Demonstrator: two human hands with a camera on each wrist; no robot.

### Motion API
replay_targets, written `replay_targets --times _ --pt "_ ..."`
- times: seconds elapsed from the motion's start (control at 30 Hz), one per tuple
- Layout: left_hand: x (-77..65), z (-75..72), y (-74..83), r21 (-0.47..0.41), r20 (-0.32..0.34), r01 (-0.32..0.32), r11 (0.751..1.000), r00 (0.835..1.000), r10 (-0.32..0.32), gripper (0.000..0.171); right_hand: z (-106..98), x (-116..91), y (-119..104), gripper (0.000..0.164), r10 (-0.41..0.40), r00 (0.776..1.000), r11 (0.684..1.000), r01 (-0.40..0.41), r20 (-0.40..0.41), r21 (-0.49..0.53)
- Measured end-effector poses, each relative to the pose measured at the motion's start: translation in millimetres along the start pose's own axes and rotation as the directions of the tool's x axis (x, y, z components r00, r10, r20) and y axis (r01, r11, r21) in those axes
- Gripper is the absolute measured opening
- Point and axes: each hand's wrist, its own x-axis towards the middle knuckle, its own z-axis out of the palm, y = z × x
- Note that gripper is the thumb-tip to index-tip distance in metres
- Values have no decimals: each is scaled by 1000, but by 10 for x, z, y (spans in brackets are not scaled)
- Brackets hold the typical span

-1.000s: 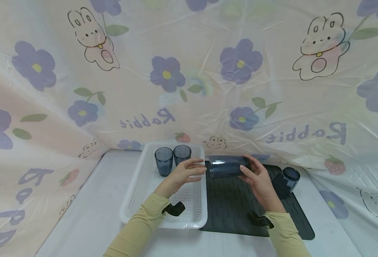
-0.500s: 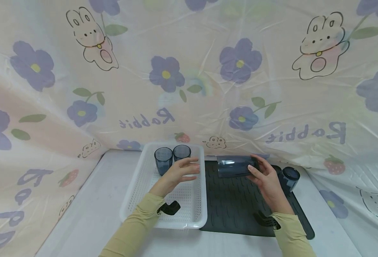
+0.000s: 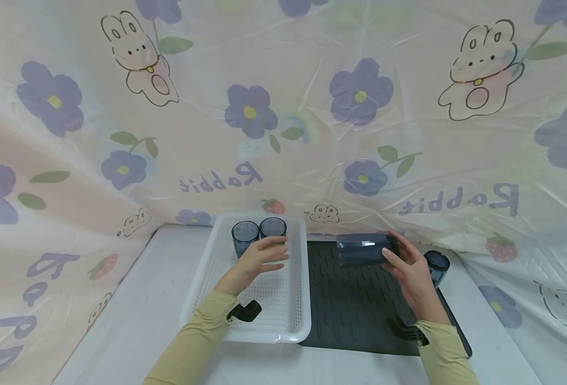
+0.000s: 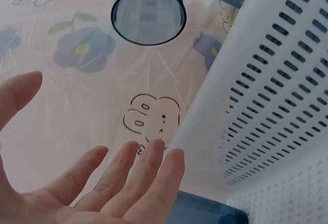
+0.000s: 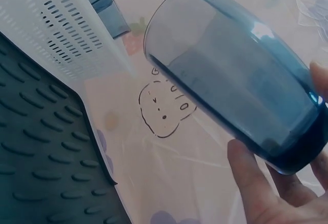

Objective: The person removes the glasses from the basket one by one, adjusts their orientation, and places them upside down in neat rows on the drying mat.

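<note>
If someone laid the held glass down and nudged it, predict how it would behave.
The glass would probably roll, its sides being round. Its smooth, shiny wall may slip in the right hand. It looks stiff, its mouth evenly round.

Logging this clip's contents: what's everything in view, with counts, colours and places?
Table: one, white, underneath.
Mat: one, dark grey, on the table.
Basket: one, white, left of the mat.
Basket glasses: two, blue, inside the basket.
Held glass: one, blue, in the right hand.
Other glass: one, blue, mat's right edge.
Printed sheet: one or more, pale, behind.
Wrist devices: two, black, at the sleeves.
Sleeves: two, yellow, frame bottom.
Left hand: one, bare, over the basket.
Right hand: one, bare, gripping the held glass.
</note>
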Motion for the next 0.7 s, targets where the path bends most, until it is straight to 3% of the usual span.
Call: replay_targets --times 0.33,0.7 --pt "-59 -135 -22 34 -22 -36 999 999 36 64 -72 -21 -2 57 5 1000 1000 -6 -14 -12" --pt "-145 -321 38 18 -93 23 1000 995 -21 58 -126 -19 2 58 -7 1000 1000 6 -16 -31"
